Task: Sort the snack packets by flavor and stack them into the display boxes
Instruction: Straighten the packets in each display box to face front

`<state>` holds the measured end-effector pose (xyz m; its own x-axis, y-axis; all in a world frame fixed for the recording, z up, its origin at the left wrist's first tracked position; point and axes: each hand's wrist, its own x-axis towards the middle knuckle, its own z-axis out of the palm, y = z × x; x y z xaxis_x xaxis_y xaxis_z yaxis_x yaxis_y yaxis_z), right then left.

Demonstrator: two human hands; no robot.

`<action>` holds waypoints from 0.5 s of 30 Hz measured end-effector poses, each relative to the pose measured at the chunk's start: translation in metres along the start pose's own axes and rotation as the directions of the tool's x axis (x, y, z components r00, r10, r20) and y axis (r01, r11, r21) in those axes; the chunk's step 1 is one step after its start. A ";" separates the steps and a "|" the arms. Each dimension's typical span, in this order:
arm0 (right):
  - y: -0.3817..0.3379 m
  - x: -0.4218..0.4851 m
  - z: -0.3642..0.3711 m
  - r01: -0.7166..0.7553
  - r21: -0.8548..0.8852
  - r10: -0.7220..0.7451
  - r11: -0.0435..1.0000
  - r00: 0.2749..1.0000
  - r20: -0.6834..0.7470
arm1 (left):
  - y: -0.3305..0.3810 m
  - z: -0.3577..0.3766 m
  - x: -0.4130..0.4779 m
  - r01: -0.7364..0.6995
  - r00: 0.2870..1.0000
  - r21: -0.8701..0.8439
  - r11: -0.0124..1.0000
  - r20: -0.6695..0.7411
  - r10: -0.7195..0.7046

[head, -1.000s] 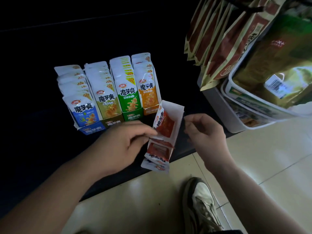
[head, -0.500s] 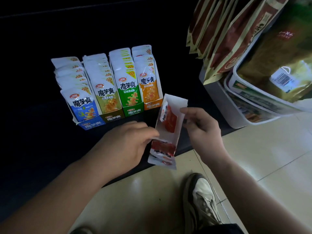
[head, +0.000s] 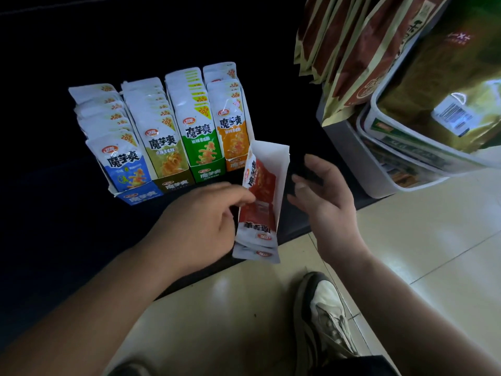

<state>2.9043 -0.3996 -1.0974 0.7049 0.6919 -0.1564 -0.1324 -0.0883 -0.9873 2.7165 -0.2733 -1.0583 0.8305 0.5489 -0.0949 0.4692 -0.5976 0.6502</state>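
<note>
— Two hands first. What is each doing?

— The left hand (head: 206, 221) has finger and thumb curled on the left wall of the red display box (head: 282, 169), pinching it beside the upright red packet (head: 261, 183). The right hand (head: 324, 191) is slack and holds nothing. Its fingers are loose, just beside the box's right wall and not touching it.

— And the box itself?

— Tilted up, with its lower end past the edge of the dark shelf (head: 67, 213), over the tiled floor (head: 406, 253). A few flat red packets (head: 257, 229) lie at that lower end. Most of the white inside is bare.

— So how far along?

— Well on, I judge. Behind it four boxes stand side by side, each packed with one flavour: the blue box (head: 141, 198), olive box (head: 176, 185), green box (head: 210, 173) and orange box (head: 235, 164). Red looks barely begun. No loose packets show, so I cannot tell how many remain.

— Anything further out?

— Large snack bags (head: 379, 50) in white tubs (head: 379, 169) on the right, and a shoe (head: 322, 316) below.
</note>
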 end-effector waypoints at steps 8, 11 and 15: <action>0.003 -0.004 0.007 -0.021 -0.082 0.033 0.996 0.987 0.155 | -0.014 0.024 0.047 0.196 0.950 0.075 0.978 -0.261 -0.171; 0.008 -0.004 0.005 -0.008 -0.130 0.030 0.991 0.985 0.173 | -0.022 0.031 0.058 0.153 0.953 0.058 0.986 -0.274 -0.132; 0.022 -0.003 0.004 -0.043 -0.205 0.073 0.978 0.987 0.140 | -0.022 0.029 0.056 0.140 0.946 -0.026 0.990 -0.291 -0.142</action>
<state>2.8959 -0.4007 -1.1188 0.5888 0.7770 -0.2225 -0.0174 -0.2631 -0.9646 2.7613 -0.2468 -1.1000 0.6321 0.7740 0.0371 0.5732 -0.4993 0.6497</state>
